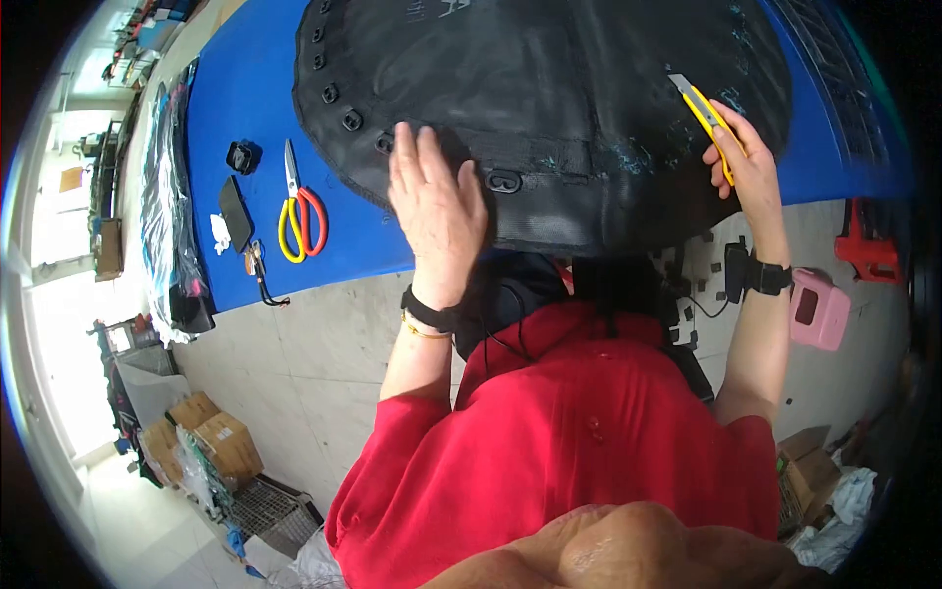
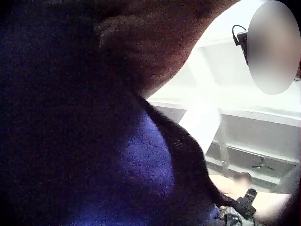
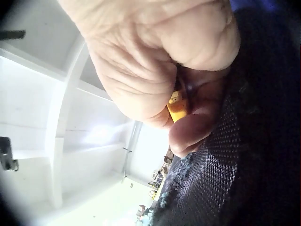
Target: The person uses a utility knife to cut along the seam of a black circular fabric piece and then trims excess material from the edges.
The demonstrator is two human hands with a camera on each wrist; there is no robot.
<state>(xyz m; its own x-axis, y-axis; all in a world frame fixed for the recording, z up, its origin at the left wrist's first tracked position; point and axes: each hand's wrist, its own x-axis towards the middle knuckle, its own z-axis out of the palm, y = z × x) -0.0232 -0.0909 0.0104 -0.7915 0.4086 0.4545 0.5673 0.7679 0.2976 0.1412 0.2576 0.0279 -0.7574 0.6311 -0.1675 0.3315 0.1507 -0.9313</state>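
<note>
A large black mesh-like piece (image 1: 461, 88) with dark buckles along its left and lower edges covers much of the blue table. My left hand (image 1: 435, 211) rests flat near its lower edge, fingers straight, beside a black buckle (image 1: 504, 181). At the right, my right hand (image 1: 748, 162) grips a yellow utility knife (image 1: 705, 108), its blade pointing up and left over the black piece near light blue threads (image 1: 630, 157). In the right wrist view, curled fingers (image 3: 188, 134) hold the yellow handle (image 3: 177, 107) close to the woven surface. The left wrist view is mostly dark.
Scissors with red and yellow handles (image 1: 302, 224) lie on the blue table (image 1: 343, 226) at the left, near a dark flat piece (image 1: 235, 213) and a small black object (image 1: 242, 157). Plastic-wrapped material (image 1: 167, 206) lies along the left edge. Cardboard boxes (image 1: 224, 442) stand on the floor.
</note>
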